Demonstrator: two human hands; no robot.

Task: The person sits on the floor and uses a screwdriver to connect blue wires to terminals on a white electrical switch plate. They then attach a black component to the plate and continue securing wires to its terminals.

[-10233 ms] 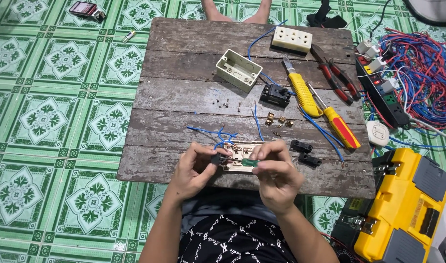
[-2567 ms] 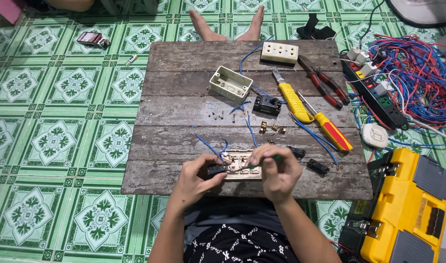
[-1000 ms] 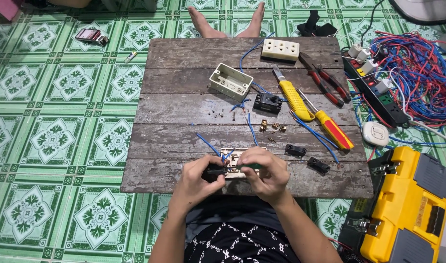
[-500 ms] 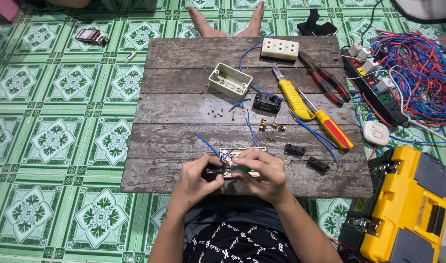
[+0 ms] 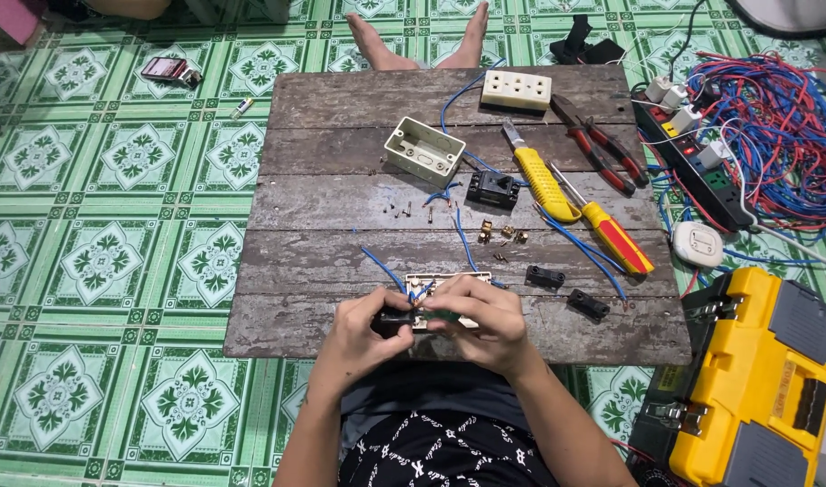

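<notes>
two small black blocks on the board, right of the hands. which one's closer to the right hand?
The upper-left black block; the other black block lies farther right, toward the yellow toolbox. Right hand touches neither.

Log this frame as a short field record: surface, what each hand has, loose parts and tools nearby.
surface: weathered wooden board on green patterned floor tiles
left hand: grips a small dark-handled tool, tip hidden
right hand: steadies a cream switch plate with short blue wires
loose parts: cream wall box, black module, small screws
tools: yellow utility knife, red-yellow screwdriver, red pliers
right edge: yellow toolbox, tangle of red and blue wire
</notes>
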